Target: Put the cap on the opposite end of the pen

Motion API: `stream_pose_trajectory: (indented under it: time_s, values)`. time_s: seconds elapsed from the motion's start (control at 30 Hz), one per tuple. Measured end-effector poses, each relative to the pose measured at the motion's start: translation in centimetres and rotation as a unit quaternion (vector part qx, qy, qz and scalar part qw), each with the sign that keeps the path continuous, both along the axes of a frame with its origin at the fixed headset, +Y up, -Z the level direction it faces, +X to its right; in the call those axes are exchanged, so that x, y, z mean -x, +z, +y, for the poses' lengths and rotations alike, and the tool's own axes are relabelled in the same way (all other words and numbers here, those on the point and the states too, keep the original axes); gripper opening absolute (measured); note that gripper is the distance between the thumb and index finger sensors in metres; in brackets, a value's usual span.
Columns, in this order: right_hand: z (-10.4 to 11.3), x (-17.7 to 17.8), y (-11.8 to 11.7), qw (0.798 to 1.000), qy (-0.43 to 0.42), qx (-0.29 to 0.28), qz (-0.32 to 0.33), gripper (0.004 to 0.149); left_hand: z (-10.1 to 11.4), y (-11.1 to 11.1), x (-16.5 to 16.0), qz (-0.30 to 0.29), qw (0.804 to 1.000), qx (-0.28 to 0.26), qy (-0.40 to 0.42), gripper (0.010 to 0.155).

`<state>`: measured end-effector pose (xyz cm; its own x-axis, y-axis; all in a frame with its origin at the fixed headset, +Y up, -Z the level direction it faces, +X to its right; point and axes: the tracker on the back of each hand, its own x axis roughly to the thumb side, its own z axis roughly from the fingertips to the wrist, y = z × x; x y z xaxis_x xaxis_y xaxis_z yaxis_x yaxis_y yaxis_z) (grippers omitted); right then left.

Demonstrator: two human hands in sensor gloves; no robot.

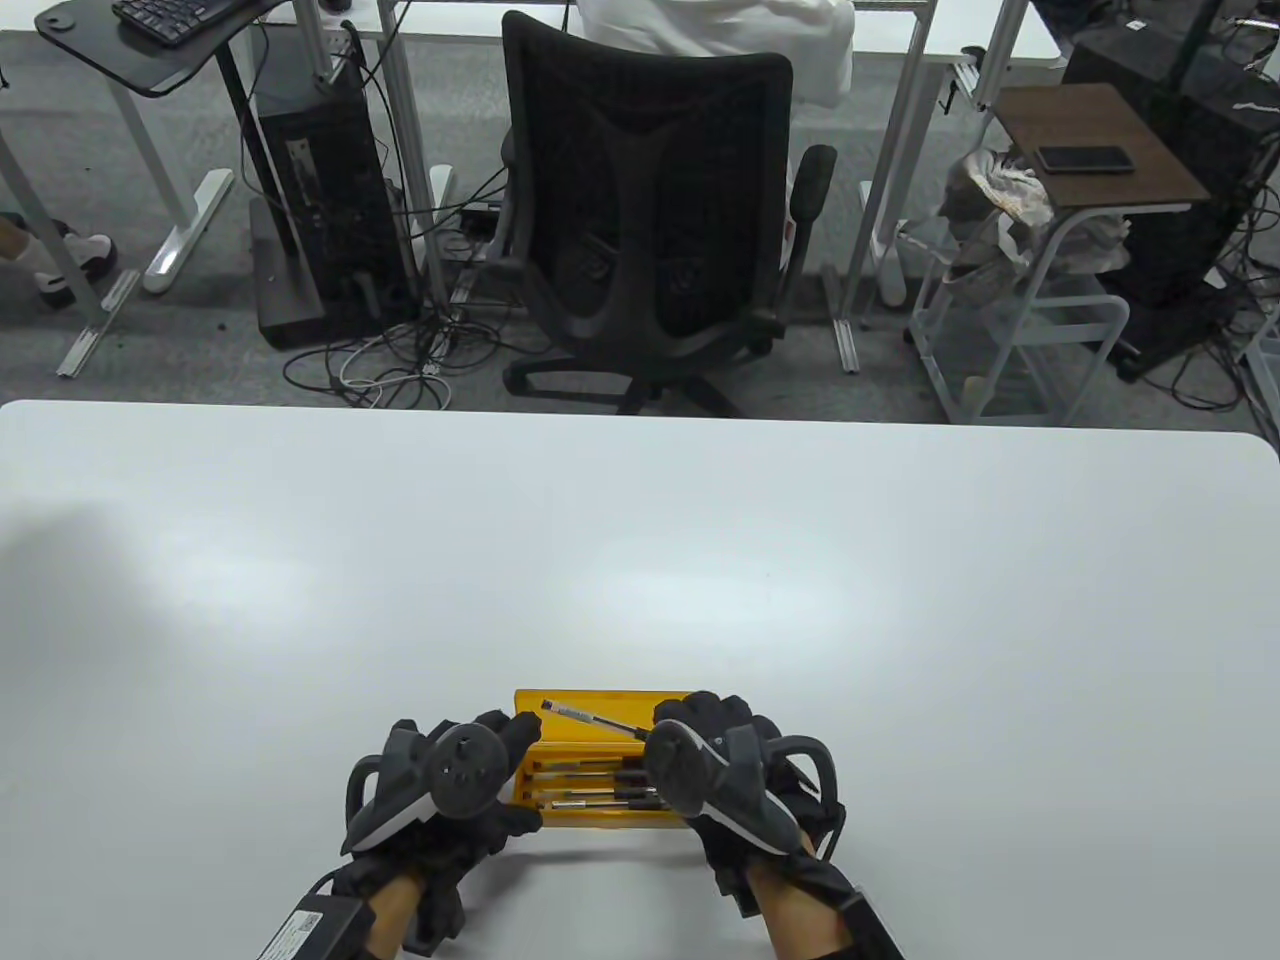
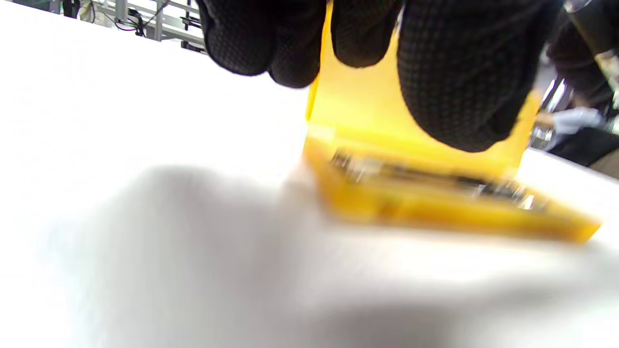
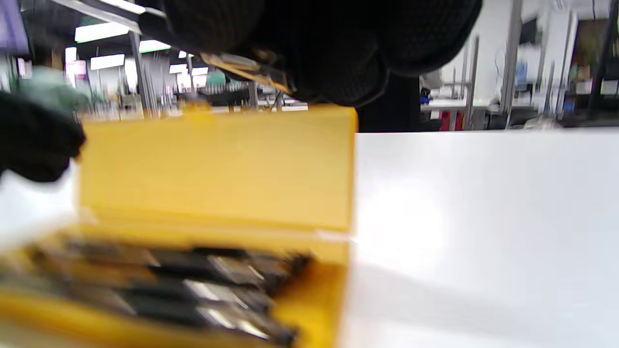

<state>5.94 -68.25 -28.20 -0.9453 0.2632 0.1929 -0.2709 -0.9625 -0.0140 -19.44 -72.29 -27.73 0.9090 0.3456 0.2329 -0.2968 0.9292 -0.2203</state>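
From above, a flat yellow plastic case (image 1: 600,760) lies open near the front edge of the smooth white table (image 1: 640,560), its lid raised toward the far side. Slim black-and-silver pens (image 1: 590,785) lie in rows inside. The right hand (image 1: 715,770), in a black knit glove, grasps one pen (image 1: 595,717) lifted above the lid's edge, pointing left. The left hand (image 1: 450,790) rests at the case's left end; its grip cannot be told from here. An office chair (image 1: 645,230) stands beyond the table.

In the left wrist view, the gloved fingers (image 2: 459,72) press on the upright lid (image 2: 367,111), holding it; the tray below is blurred.

In the right wrist view, the fingers (image 3: 333,53) pinch the thin pen (image 3: 242,67) above the glossy lid (image 3: 217,169), with the other pens (image 3: 203,285) blurred in the tray.
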Motion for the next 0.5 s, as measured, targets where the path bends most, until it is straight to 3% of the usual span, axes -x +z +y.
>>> stream_pose_trajectory:
  time_s: [0.07,0.13,0.2,0.33,0.4,0.5]
  values:
    - [0.8,-0.4,0.3,0.993,-0.105,0.054,0.018,0.046,2.1,1.0,0.3,0.034,0.995,-0.022,0.09,0.08]
    - [0.7,-0.3,0.8,0.98,-0.174,0.087,0.041,0.046,2.8,1.7,0.2,0.051,0.979,-0.037,0.193,0.077]
    - [-0.3,0.3,1.4,0.971,-0.207,0.102,0.065,0.047,2.2,2.4,0.0,0.079,0.937,-0.008,0.339,0.076]
    - [-2.0,1.9,2.0,0.967,-0.182,0.143,0.104,0.047,0.0,2.7,-0.4,0.046,0.839,0.111,0.53,0.07]
    - [-2.3,2.2,2.1,0.962,-0.193,0.162,0.103,0.048,-0.5,2.8,-0.3,0.056,0.829,0.12,0.543,0.063]
    - [-2.6,2.1,2.0,0.945,-0.252,0.187,0.095,0.051,-0.4,2.9,-0.3,0.047,0.852,0.093,0.513,0.052]
